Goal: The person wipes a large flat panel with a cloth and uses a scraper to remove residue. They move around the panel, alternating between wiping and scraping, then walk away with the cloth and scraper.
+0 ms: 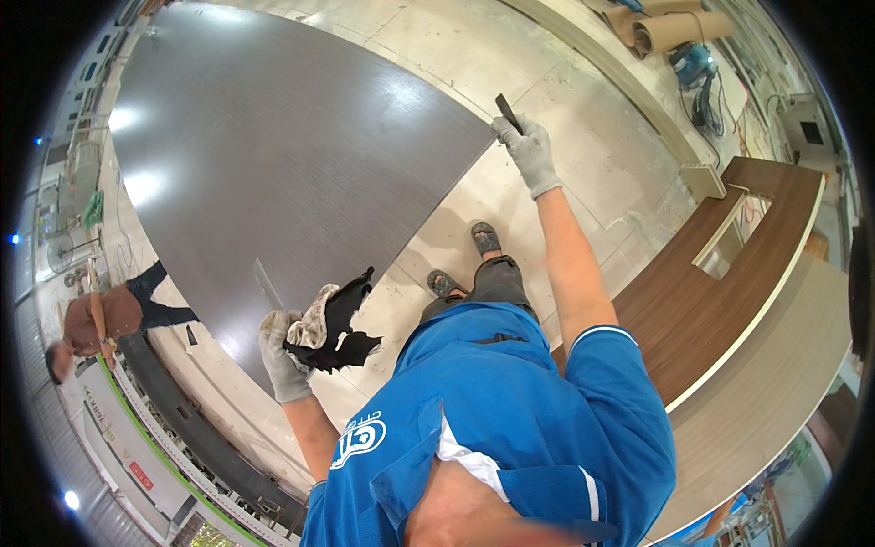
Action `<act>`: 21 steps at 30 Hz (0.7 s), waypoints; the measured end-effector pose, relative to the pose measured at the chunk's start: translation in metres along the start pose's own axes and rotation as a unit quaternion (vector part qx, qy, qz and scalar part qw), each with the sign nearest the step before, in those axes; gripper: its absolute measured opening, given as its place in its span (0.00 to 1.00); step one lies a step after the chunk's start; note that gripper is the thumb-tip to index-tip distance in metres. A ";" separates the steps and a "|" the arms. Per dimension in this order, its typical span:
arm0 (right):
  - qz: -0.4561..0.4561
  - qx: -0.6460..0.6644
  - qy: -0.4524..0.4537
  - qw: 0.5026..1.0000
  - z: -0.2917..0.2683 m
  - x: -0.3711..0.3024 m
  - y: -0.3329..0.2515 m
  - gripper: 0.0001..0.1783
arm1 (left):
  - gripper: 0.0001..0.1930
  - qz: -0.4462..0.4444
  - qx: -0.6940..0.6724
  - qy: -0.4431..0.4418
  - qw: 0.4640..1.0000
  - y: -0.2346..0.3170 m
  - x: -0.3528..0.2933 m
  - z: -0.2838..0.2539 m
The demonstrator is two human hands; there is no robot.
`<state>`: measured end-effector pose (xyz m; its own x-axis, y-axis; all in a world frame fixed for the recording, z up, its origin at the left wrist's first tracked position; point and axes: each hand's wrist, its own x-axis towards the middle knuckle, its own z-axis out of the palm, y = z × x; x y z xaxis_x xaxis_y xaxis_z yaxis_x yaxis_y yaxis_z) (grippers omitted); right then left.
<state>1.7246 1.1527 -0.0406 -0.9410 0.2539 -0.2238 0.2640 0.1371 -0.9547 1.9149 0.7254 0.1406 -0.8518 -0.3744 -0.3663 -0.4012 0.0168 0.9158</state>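
A large dark grey-brown wood-grain panel (301, 137) lies in front of me, one corner pointing right. My right hand (530, 157), in a light grey work glove, is closed around a short dark flat bar (509, 113) beside that corner; the bar's exact kind I cannot make out. My left hand (286, 356), gloved too, is closed on a bunched rag (333, 324), part black with ragged edges and part pale and patterned. A thin translucent or metallic strip (267, 284) sticks up from the same hand over the panel's near edge.
On my right, a brown wood-grain panel with a rectangular cutout (720, 264) overlies a paler board (775, 365). A blue power tool (694, 66) and brown rolls (682, 33) lie at the far right. Left stands a long machine (137, 438); another person (105, 319) is near it.
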 end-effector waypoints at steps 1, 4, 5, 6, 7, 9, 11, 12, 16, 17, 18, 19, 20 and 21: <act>-0.018 -0.030 -0.023 0.999 -0.007 0.004 -0.001 0.16 | 0.14 -0.006 -0.004 0.003 1.000 0.000 0.000 0.002; -0.038 -0.018 -0.117 0.992 -0.021 0.017 -0.003 0.16 | 0.16 -0.008 -0.002 0.001 1.000 0.000 0.000 0.003; -0.012 -0.034 -0.118 0.992 -0.023 0.020 -0.004 0.17 | 0.17 -0.006 0.000 -0.001 1.000 -0.001 -0.001 0.001; -0.010 -0.035 -0.128 0.991 -0.024 0.022 -0.006 0.17 | 0.17 -0.005 0.011 0.001 1.000 -0.002 -0.002 0.000; -0.005 -0.039 -0.147 0.988 -0.023 0.024 -0.007 0.17 | 0.18 -0.004 0.021 0.004 1.000 -0.003 -0.004 -0.003; 0.001 -0.023 -0.155 0.988 -0.020 0.025 -0.011 0.17 | 0.19 -0.007 0.021 0.009 1.000 -0.006 -0.006 -0.008; 0.004 -0.042 -0.170 0.985 -0.018 0.027 -0.015 0.17 | 0.19 -0.012 0.003 0.013 1.000 -0.009 -0.009 -0.012; 0.003 -0.067 -0.176 0.982 -0.018 0.028 -0.017 0.17 | 0.19 -0.007 0.003 0.016 1.000 -0.010 -0.010 -0.013; -0.023 -0.062 -0.216 0.974 -0.020 0.046 -0.028 0.18 | 0.19 -0.014 -0.003 0.022 1.000 -0.010 -0.011 -0.014; -0.051 -0.113 -0.203 0.971 -0.019 0.053 -0.034 0.18 | 0.19 -0.024 -0.006 0.025 0.999 -0.009 -0.011 -0.014; -0.097 -0.145 -0.216 0.961 -0.016 0.061 -0.040 0.19 | 0.19 -0.025 -0.004 0.025 0.999 -0.008 -0.011 -0.014; -0.145 -0.177 -0.215 0.949 -0.011 0.068 -0.049 0.20 | 0.19 -0.026 -0.002 0.025 0.999 -0.006 -0.012 -0.015; -0.190 -0.223 -0.244 0.924 -0.005 0.075 -0.058 0.22 | 0.19 -0.030 0.000 0.018 0.999 -0.005 -0.012 -0.015; -0.236 -0.269 -0.258 0.897 0.005 0.082 -0.069 0.24 | 0.19 -0.032 0.010 0.031 0.999 -0.002 -0.012 -0.016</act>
<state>1.6287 1.1594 0.0060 -0.9106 -0.4131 -0.0124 -0.2574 0.5904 -0.7649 1.9316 0.7146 0.1455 -0.8021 -0.4323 -0.4121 -0.4613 0.0102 0.8872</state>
